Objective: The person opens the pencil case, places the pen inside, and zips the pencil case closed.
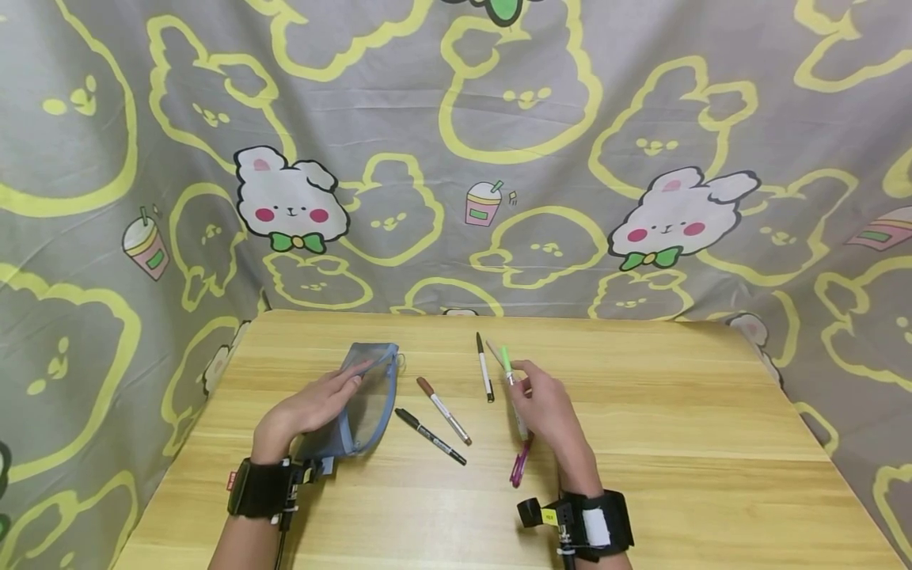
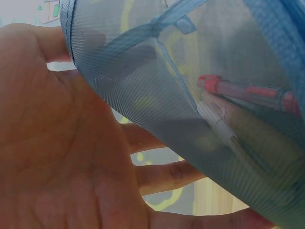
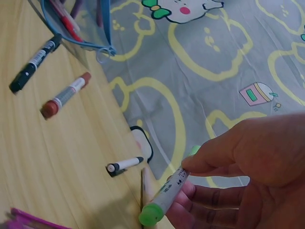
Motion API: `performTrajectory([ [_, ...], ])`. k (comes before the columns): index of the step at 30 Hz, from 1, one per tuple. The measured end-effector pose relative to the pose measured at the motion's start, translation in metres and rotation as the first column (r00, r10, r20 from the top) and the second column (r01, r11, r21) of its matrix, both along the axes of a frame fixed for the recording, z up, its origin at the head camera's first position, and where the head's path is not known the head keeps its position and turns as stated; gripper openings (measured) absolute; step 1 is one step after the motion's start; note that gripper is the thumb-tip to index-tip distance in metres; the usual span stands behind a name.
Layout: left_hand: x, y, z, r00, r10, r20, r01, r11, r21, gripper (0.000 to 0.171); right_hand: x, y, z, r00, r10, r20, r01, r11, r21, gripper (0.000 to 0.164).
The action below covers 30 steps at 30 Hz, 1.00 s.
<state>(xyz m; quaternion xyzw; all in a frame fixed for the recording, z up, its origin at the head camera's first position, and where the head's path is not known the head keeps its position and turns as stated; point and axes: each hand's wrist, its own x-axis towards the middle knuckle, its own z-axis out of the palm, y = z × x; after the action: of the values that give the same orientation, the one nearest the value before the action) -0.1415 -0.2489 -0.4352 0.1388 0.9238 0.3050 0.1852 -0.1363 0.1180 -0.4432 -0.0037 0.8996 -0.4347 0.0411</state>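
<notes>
Pinch grip in the right hand (image 1: 547,404): we note the thumb and fingertips closed onto the green-capped marker (image 3: 167,193), with no slack between them. We judge it is held this way, by the barrel, so that both green ends stay clear; the marker slants rather than lying flat. Just beside the grip, partly hidden, we see a slim pale stick (image 3: 145,185). Just left of the grip lies a black-and-white pen (image 1: 485,370); nearer the person than the grip, by the heel of the hand, lies a purple pen (image 1: 521,465). Farther left are a brown-capped marker (image 1: 445,412) and, past it, a black marker (image 1: 431,437), roughly parallel and apart, probably loosely strewn rather than lined up.

Well left of the grip we record a blue mesh pouch (image 2: 119,86), with a red-ended pen (image 2: 257,95) showing through its wall. The left hand (image 1: 317,402) rests along it, fingers extended; we take this as steadying soft fabric. All lies on the wood-grain table (image 1: 677,435); beyond the grip hangs a grey patterned cloth (image 1: 399,273).
</notes>
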Motion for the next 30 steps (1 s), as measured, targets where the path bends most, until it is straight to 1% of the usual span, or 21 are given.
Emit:
performTrajectory([
  [4, 0.001, 0.0, 0.001, 1.0, 0.001, 0.002, -0.001, 1.0, -0.004, 0.057, 0.0, -0.005, 0.0, 1.0, 0.006, 0.009, -0.006, 1.0, 0.0, 0.043],
  [11, 0.001, 0.0, 0.002, 1.0, 0.003, 0.006, -0.003, 1.0, -0.008, 0.057, 0.0, -0.012, -0.002, 1.0, 0.023, 0.016, -0.023, 0.999, 0.028, 0.053],
  [15, 0.001, 0.0, 0.002, 1.0, 0.001, 0.005, -0.001, 1.0, -0.005, 0.056, 0.0, -0.016, -0.004, 0.999, 0.031, 0.008, -0.031, 0.999, 0.026, 0.053],
  [22, -0.001, -0.001, 0.0, 1.0, 0.005, 0.005, -0.005, 1.0, -0.011, 0.056, 0.003, -0.025, -0.007, 0.998, 0.058, 0.003, -0.058, 0.998, 0.026, 0.047],
  [26, -0.002, 0.0, -0.002, 1.0, 0.0, 0.002, 0.0, 1.0, -0.005, 0.056, 0.004, -0.031, -0.006, 0.997, 0.08, -0.015, -0.079, 0.996, 0.051, 0.05],
  [30, -0.002, 0.001, -0.002, 1.0, -0.004, -0.003, 0.004, 1.0, -0.017, 0.056, 0.003, -0.038, -0.006, 0.992, 0.123, -0.035, -0.12, 0.99, 0.077, 0.052],
])
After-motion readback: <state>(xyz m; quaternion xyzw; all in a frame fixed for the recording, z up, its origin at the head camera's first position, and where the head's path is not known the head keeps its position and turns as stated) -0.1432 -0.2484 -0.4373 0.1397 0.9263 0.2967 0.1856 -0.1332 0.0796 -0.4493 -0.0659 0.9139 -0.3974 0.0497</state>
